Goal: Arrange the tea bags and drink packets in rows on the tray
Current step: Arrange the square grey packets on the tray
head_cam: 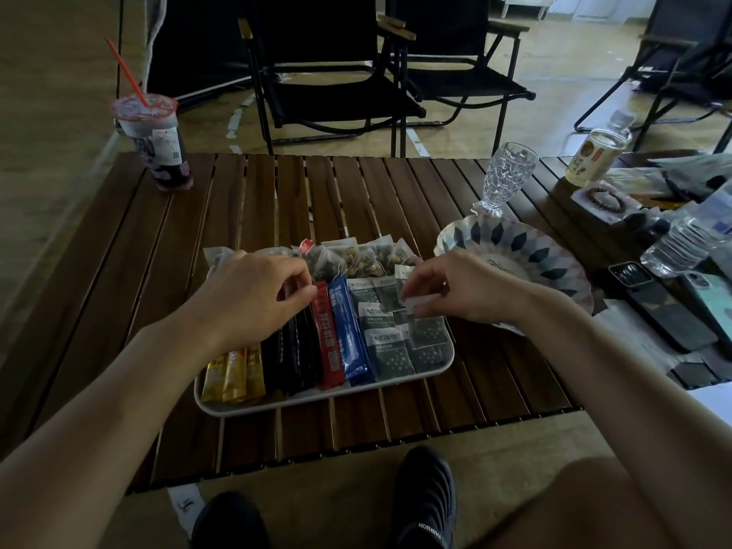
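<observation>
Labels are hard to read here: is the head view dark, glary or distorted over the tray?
Head view: dim throughout, darkest at the corners; black stick packets merge together; the white packet pinched by the right hand is washed out; wide-angle fans out the table slats.

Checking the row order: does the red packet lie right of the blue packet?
No, the red packet lies left of the blue packet, side by side on the tray.
</observation>
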Motion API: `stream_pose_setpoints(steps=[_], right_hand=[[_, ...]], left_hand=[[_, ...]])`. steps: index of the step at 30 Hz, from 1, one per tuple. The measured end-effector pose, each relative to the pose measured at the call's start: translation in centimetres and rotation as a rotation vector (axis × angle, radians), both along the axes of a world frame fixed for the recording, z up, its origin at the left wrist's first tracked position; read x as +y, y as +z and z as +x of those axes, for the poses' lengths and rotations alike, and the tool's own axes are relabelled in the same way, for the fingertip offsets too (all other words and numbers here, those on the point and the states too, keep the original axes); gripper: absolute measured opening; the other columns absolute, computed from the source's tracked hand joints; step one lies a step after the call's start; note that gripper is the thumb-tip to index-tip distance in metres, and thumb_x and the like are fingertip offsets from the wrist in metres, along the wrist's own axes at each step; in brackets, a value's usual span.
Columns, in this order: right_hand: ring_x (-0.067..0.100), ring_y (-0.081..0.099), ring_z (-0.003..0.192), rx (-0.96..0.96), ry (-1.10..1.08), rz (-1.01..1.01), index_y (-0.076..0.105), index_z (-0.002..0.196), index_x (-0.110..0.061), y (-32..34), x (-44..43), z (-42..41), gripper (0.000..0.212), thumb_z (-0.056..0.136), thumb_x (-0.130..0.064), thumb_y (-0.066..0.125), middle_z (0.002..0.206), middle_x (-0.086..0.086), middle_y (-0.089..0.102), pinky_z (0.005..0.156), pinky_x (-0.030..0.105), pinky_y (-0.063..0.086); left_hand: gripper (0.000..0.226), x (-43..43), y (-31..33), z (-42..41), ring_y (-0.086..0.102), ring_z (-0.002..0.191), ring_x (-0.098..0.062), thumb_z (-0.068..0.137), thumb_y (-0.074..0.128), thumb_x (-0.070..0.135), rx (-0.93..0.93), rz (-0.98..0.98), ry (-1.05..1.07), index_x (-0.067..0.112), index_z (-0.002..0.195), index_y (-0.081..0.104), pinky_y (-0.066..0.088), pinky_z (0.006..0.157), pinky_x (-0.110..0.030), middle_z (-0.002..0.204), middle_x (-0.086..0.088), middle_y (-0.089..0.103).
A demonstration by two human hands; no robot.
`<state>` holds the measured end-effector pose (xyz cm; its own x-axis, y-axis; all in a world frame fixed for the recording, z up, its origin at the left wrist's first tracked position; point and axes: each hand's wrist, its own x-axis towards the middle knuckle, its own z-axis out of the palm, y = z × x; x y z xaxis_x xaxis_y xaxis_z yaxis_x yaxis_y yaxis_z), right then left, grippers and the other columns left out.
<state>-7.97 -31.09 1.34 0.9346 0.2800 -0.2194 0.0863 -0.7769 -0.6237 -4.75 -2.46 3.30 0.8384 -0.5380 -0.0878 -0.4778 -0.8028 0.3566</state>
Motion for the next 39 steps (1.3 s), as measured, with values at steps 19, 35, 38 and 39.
stream_pose_setpoints(steps=[19,35,38,39], right_hand=[[-0.001,0.056,0.091,-0.031,0.012,-0.286,0.067,0.103,-0.025,-0.3,-0.2,-0.3,0.031,0.076,-0.026,0.082,0.100,-0.013,0.061,0.076,0.014,0.043],[0.012,0.061,0.095,0.119,-0.554,-0.302,0.072,0.104,-0.021,0.3,-11.6,-3.7,0.033,0.076,-0.037,0.082,0.106,-0.003,0.068,0.087,0.032,0.050],[0.011,0.060,0.097,0.167,-0.510,-0.291,0.067,0.114,-0.018,-0.4,-11.3,-3.4,0.054,0.069,-0.043,0.085,0.108,-0.004,0.064,0.090,0.031,0.050],[0.011,0.058,0.100,0.186,-0.494,-0.289,0.064,0.117,-0.018,-0.5,-10.9,-3.2,0.057,0.069,-0.041,0.085,0.108,-0.006,0.061,0.094,0.032,0.048]], left_hand=[[0.037,0.1,-0.6,0.5,0.060,0.088,-0.009,0.082,0.037,0.060,-0.014,-0.004,-0.020,0.034,0.097,0.059,0.052,0.089,-0.045,0.091,0.016,0.058],[0.034,-3.3,-0.6,0.4,0.059,0.095,-0.016,0.084,0.038,0.061,-0.051,-0.013,-0.080,0.036,0.098,0.058,0.053,0.085,-0.042,0.091,0.016,0.056],[0.033,-3.4,-0.8,0.4,0.060,0.093,-0.015,0.083,0.038,0.062,-0.040,-0.004,-0.087,0.037,0.097,0.056,0.054,0.086,-0.045,0.091,0.015,0.057],[0.032,-3.4,-0.9,0.4,0.060,0.093,-0.015,0.083,0.038,0.061,-0.038,0.000,-0.084,0.038,0.096,0.056,0.054,0.086,-0.045,0.091,0.015,0.057]])
